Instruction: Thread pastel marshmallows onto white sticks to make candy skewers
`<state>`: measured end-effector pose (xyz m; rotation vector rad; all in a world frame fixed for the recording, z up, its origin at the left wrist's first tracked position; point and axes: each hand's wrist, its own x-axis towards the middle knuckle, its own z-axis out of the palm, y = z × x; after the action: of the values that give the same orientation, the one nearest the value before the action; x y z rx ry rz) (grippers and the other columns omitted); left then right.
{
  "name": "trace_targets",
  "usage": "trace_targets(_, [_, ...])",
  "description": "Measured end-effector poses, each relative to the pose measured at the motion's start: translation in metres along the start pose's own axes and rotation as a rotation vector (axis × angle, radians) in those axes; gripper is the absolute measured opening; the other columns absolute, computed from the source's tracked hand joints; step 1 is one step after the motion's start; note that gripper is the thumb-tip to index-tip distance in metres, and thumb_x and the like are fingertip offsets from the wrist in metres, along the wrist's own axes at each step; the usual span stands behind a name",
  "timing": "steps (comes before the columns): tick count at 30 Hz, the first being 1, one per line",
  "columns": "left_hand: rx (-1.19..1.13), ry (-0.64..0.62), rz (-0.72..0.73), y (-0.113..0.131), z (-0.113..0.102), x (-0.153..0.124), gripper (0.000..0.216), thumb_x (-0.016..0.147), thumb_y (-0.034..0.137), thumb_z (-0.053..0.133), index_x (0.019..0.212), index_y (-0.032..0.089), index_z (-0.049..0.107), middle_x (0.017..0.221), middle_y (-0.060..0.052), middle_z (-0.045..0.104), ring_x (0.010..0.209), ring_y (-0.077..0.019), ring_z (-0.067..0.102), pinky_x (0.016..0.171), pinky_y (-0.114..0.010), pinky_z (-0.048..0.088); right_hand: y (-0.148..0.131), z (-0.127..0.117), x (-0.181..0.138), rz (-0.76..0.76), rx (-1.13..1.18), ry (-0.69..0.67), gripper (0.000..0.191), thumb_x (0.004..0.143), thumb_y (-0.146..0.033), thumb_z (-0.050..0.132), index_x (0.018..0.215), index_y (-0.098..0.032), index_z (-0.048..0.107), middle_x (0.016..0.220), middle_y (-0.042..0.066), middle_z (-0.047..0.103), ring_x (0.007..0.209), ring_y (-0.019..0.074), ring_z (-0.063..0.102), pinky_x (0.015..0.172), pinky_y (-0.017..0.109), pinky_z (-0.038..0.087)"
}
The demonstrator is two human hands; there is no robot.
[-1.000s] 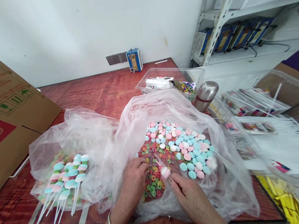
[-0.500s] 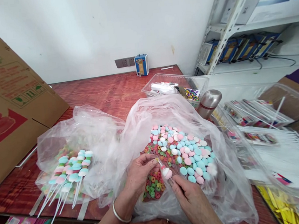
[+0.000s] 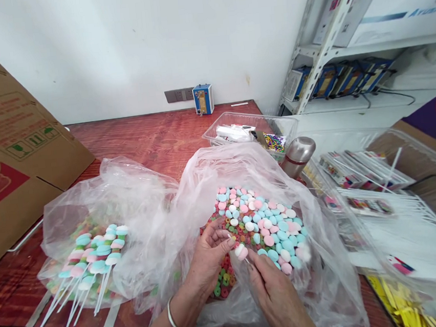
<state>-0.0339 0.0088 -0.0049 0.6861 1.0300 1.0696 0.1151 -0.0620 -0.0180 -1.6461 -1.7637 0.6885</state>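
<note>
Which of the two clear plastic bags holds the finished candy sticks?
The left bag, beside the cardboard box; the bag under the hands holds only loose sweets.

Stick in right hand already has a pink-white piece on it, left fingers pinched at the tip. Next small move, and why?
Probably slide the small ring candy pinched in the left hand down the stick onto the pink-white piece. The right hand holds the stick's lower end, tip pointing at the left fingertips, with only one piece threaded; finished skewers at left carry several.
</note>
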Motion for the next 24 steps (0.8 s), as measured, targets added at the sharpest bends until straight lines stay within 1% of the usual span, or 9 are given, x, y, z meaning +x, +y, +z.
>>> trace_targets(2, [-0.058,-0.036,-0.054,0.001,0.002,0.001,0.067,0.061,0.029,0.088,0.122,0.021,0.060,0.082,0.002,0.062,0.074,-0.0107,0.060,0.077,-0.025,0.048,0.005,-0.003,-0.002,0.008,-0.019,0.009,0.037,0.097,-0.025,0.036,0.120,-0.021,0.065,0.110,0.011,0.072,0.099,0.0218,0.067,0.082,0.029,0.052])
trace_targets(8, [-0.206,-0.112,-0.157,-0.011,0.008,-0.001,0.058,0.066,0.029,0.087,0.118,0.021,0.063,0.081,0.003,0.060,0.074,-0.0103,0.061,0.078,-0.025,0.050,0.013,-0.001,-0.006,0.021,-0.032,0.057,0.033,0.099,-0.029,0.036,0.093,-0.021,0.067,0.083,0.006,0.069,0.076,0.0195,0.066,0.067,0.026,0.049])
trace_targets(12, [-0.125,-0.110,-0.131,-0.019,0.013,0.001,0.053,0.066,0.027,0.087,0.113,0.019,0.065,0.077,0.003,0.062,0.072,-0.0105,0.061,0.076,-0.023,0.049,0.007,0.005,0.003,0.052,-0.036,0.073,0.034,0.099,-0.030,0.034,0.077,-0.022,0.059,0.075,0.005,0.066,0.068,0.0187,0.062,0.063,0.026,0.045])
trace_targets(15, [-0.018,-0.115,-0.079,-0.018,0.010,0.011,0.048,0.068,0.028,0.084,0.111,0.018,0.065,0.076,0.002,0.065,0.073,-0.0124,0.063,0.078,-0.024,0.049,0.003,0.005,0.020,0.078,0.011,0.036,0.034,0.099,-0.029,0.033,0.076,-0.021,0.056,0.078,0.005,0.066,0.072,0.0192,0.061,0.066,0.027,0.044])
trace_targets(17, [0.092,-0.111,-0.044,-0.013,0.004,0.023,0.044,0.075,0.032,0.078,0.114,0.018,0.064,0.078,0.000,0.067,0.075,-0.0151,0.064,0.079,-0.029,0.051,0.002,0.002,0.034,0.098,0.043,0.007,0.032,0.097,-0.028,0.034,0.075,-0.021,0.055,0.076,0.004,0.065,0.071,0.0184,0.059,0.064,0.027,0.042])
trace_targets(19, [0.303,-0.064,0.063,-0.007,-0.003,0.038,0.034,0.084,0.032,0.068,0.115,0.018,0.065,0.087,-0.004,0.070,0.082,-0.0184,0.066,0.082,-0.034,0.052,0.004,-0.001,0.049,0.142,0.033,0.026,0.028,0.094,-0.027,0.037,0.070,-0.022,0.050,0.070,0.002,0.061,0.065,0.0171,0.054,0.060,0.026,0.038])
trace_targets(21, [0.606,-0.031,0.281,-0.002,-0.008,0.053,0.023,0.089,0.024,0.058,0.109,0.020,0.069,0.100,-0.007,0.069,0.096,-0.0207,0.064,0.091,-0.038,0.050,0.007,-0.004,0.064,0.182,0.001,0.061,0.026,0.091,-0.027,0.040,0.066,-0.022,0.044,0.065,0.000,0.057,0.061,0.0159,0.050,0.058,0.025,0.035])
trace_targets(23, [0.885,-0.065,0.501,-0.001,-0.010,0.065,0.026,0.091,0.015,0.051,0.105,0.021,0.072,0.111,-0.008,0.067,0.107,-0.0214,0.060,0.098,-0.039,0.047,0.009,-0.005,0.078,0.195,-0.022,0.067,0.024,0.091,-0.028,0.042,0.068,-0.022,0.045,0.066,-0.001,0.057,0.062,0.0155,0.050,0.059,0.025,0.034])
trace_targets(24, [0.983,-0.101,0.569,-0.002,-0.010,0.070,0.030,0.091,0.011,0.048,0.106,0.022,0.072,0.115,-0.008,0.065,0.112,-0.0214,0.059,0.099,-0.038,0.047,0.008,-0.004,0.085,0.198,-0.036,0.060,0.022,0.091,-0.028,0.044,0.070,-0.022,0.047,0.069,-0.001,0.058,0.063,0.0156,0.051,0.059,0.025,0.033])
